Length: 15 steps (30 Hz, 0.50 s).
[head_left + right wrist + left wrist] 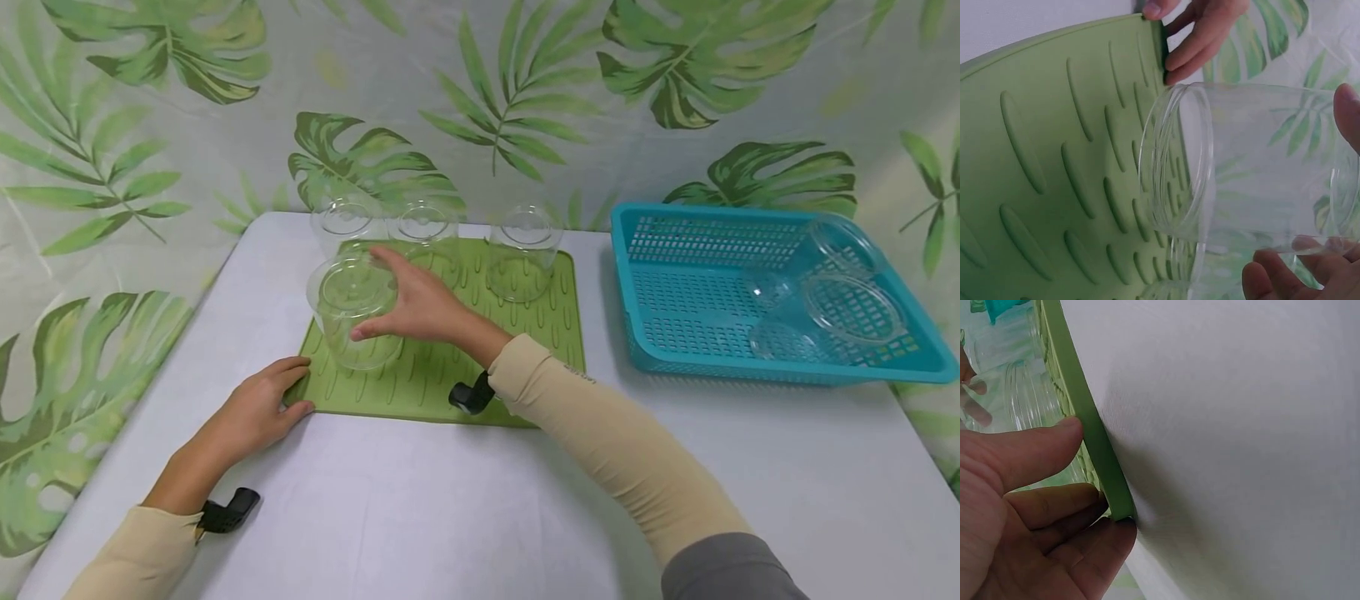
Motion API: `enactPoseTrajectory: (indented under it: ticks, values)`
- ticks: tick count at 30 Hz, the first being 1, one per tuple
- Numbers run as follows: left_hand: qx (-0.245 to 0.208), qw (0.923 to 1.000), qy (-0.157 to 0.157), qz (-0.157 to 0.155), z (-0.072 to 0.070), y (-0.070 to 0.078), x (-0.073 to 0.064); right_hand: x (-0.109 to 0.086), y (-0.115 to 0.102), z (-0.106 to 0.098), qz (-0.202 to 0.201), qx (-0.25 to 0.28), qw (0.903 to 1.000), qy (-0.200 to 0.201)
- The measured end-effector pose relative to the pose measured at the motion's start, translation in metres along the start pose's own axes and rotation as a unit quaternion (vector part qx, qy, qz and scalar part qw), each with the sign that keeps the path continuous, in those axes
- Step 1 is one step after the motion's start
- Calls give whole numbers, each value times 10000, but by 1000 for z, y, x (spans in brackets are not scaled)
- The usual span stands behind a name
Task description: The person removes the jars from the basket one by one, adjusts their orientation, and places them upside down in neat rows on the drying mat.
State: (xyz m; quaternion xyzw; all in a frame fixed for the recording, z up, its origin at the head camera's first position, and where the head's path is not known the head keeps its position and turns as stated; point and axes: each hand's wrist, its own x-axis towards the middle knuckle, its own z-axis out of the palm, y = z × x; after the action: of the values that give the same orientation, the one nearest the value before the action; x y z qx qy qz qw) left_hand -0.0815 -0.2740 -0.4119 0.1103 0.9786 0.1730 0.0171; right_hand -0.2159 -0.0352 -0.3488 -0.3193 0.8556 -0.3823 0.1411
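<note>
My right hand grips a clear jar from its right side, thumb and fingers spread around the end away from the mat. The jar is upside down over the front left of a green drying mat, its ridged mouth close to the mat in the right wrist view. With my left hand I hold the mat's front left corner, thumb along the front edge and fingers at the left edge. Behind the gripped jar, more clear jars stand upside down, two at the back left and one toward the right.
A turquoise plastic basket stands on the right of the white-covered table. Clear jars lie in its right half. Leaf-printed cloth hangs behind the table.
</note>
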Motion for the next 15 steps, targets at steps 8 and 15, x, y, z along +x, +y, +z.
enactPoseTrajectory:
  ticks: [8, 15]
  values:
    - [-79, 9999, 29, -68, 0, 1, -1, 3, 1, 5, 51, 118, 9999, 78]
    - [-66, 10000, 47, -33, -1, 0, -1, 4, 0, 10, 102, 301, 9994, 164]
